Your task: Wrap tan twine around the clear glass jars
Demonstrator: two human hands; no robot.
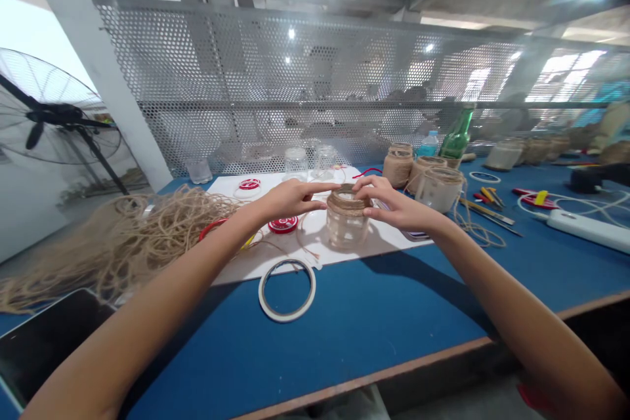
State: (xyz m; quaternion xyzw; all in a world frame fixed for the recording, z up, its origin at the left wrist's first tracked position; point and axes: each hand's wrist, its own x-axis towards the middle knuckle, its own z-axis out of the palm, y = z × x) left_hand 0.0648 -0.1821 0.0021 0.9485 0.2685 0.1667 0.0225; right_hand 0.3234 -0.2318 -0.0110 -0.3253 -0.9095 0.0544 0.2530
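Observation:
A clear glass jar (346, 230) stands upright on the white sheet (256, 266), its neck wound with brown jute twine (344, 203). My left hand (295, 198) is at the jar's left side. Its index finger is stretched out to the twine-wrapped rim, and its thumb points at the neck. My right hand (391, 203) grips the neck from the right, with fingers over the rim and the thumb at the side. Red-and-white lids (283, 225) lie left of the jar. In front of them is a roll of white tape (262, 298).
A heap of loose twine (162, 226) covers the left side. Twine-wrapped jars (398, 167) and a green bottle (457, 134) stand at the back right. Pens and tools (487, 211) and a white power strip (588, 230) lie right. A dark-screened device (54, 348) sits front left.

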